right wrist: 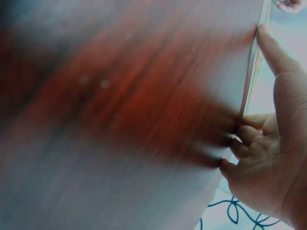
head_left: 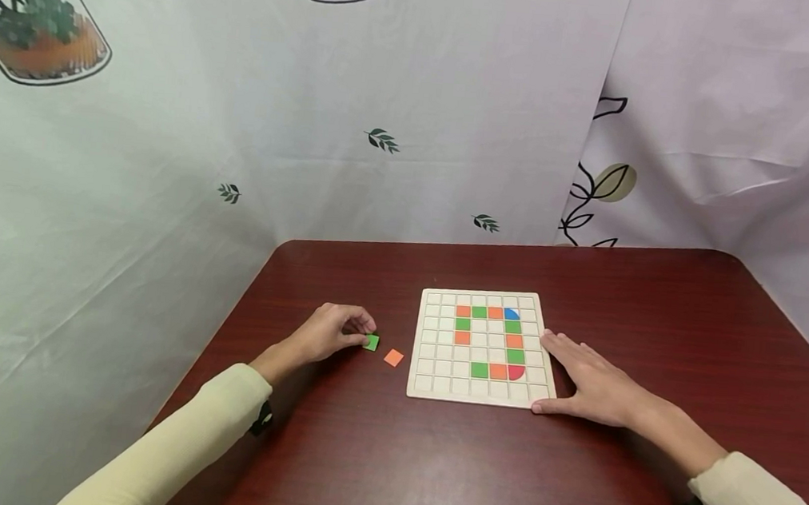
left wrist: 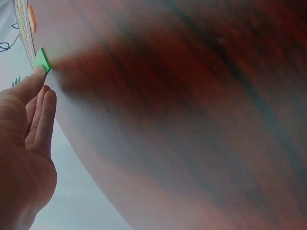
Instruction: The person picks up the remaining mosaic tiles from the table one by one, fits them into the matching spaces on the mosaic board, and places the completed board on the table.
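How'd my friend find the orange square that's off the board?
On the dark red table, find the pale gridded board. Between it and the left hand lies the loose orange square. It's the only orange one off the board, and unlike the green tile, it's untouched.

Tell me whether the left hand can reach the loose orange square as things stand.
Probably yes: the loose orange square lies uncovered on the table between the left hand and the board, though that hand pinches a green square.
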